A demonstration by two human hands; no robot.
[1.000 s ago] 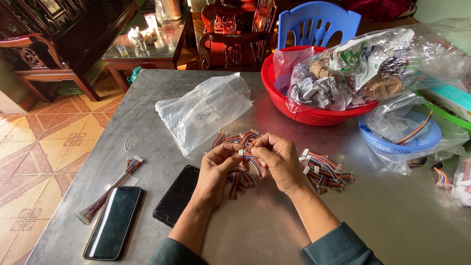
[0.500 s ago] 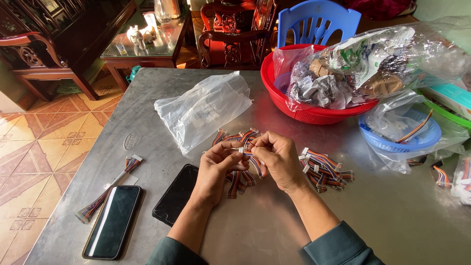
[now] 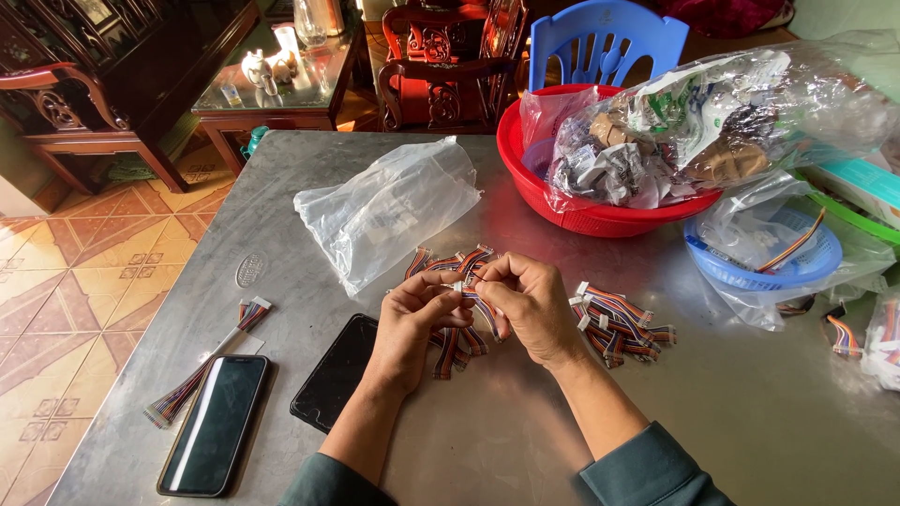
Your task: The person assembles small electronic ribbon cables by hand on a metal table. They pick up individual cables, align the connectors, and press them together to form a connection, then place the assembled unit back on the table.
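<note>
My left hand (image 3: 412,323) and my right hand (image 3: 530,305) meet over the middle of the grey metal table (image 3: 750,422). Together they pinch a short multicoloured ribbon cable with a white connector (image 3: 466,286). Under and behind the hands lies a loose bunch of the same short cables (image 3: 450,264). A second pile of these cables (image 3: 619,323) lies just right of my right hand.
A clear plastic bag (image 3: 389,211) lies behind the hands. A red basin (image 3: 581,211) with bagged parts and a blue basket (image 3: 783,262) stand at the right. Two dark phones (image 3: 216,422) (image 3: 337,370) and a long ribbon cable (image 3: 202,370) lie at the left.
My hands stay in the same place over the cables; only the fingers shift slightly on the connector.
</note>
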